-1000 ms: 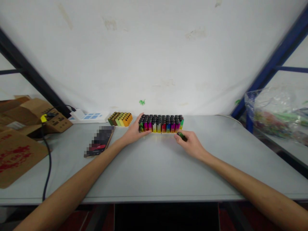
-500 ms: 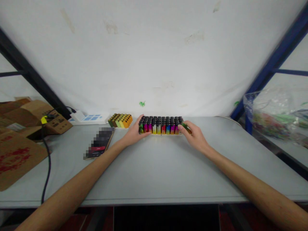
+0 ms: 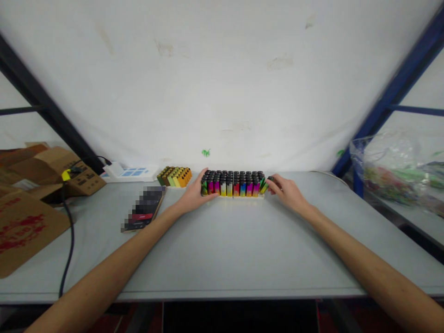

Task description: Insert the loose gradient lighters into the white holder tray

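The green-yellow lighter leans at the right end of the lighter block, pinched near its dark top by the right hand; its slant could make it snag on the upright neighbours, and a hard push might skew the row or slide the white tray along the tabletop; the left hand wraps the block's left end, thumb in front, fingers clamped round it; both forearms reach forward, converging.

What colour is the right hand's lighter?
The lighter is yellowish green with a dark top; see head view.
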Motion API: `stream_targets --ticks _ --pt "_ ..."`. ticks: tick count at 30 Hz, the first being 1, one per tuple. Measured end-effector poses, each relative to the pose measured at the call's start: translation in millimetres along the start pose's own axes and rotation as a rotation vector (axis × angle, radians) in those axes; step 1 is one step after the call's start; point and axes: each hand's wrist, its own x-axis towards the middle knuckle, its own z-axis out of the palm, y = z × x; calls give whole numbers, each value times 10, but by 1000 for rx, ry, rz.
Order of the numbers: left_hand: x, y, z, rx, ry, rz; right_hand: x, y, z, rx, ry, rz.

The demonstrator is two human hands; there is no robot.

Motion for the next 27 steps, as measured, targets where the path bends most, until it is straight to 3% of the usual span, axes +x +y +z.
stream_targets --ticks 6,15,24,27 --pt "1 3 -3 3 -3 2 19 10 -17 -68 -115 -101" --pt "-1 26 -12 3 -5 -6 77 23 -75 -187 -139 -169" --pt "5 17 -1 1 -3 -11 93 -8 29 -258 -234 -89" --pt "0 26 -7 0 -3 -8 89 -13 1 -243 -308 -152"
